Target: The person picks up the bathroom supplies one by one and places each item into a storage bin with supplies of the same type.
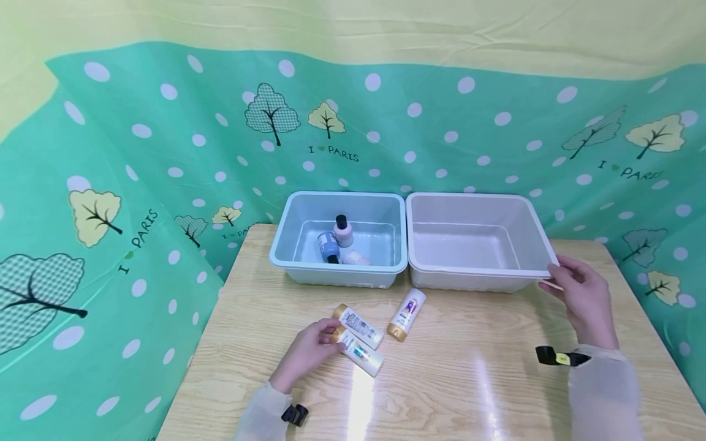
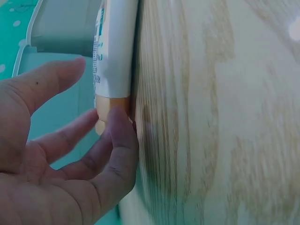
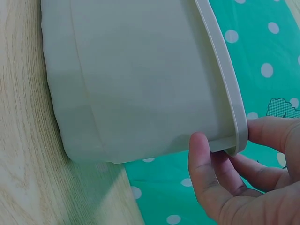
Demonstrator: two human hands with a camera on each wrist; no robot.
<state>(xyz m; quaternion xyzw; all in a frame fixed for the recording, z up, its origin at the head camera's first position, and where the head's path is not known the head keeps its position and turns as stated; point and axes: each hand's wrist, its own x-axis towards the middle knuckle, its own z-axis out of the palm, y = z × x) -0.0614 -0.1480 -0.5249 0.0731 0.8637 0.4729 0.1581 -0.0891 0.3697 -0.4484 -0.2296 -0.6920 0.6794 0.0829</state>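
Two white shampoo-style bottles with gold caps, a farther bottle (image 1: 358, 326) and a nearer one (image 1: 360, 351), lie side by side on the table. My left hand (image 1: 313, 349) is over their cap ends. In the left wrist view, bent fingertips touch a gold cap (image 2: 110, 105), while another digit stretches out apart from the bottle. A third gold-capped bottle (image 1: 407, 313) lies alone to the right. My right hand (image 1: 586, 297) pinches the near right rim corner of a whitish plastic bin (image 1: 469, 274), with fingers on both sides of its rim (image 3: 229, 93) in the right wrist view.
A light-blue bin (image 1: 336, 265) stands left against the whitish one. In it are a blue bottle (image 1: 328, 244), a pale pink black-capped bottle (image 1: 343, 233) and another pale bottle (image 1: 355, 258). A green patterned cloth (image 1: 386, 135) hangs behind the wooden table (image 1: 452, 380).
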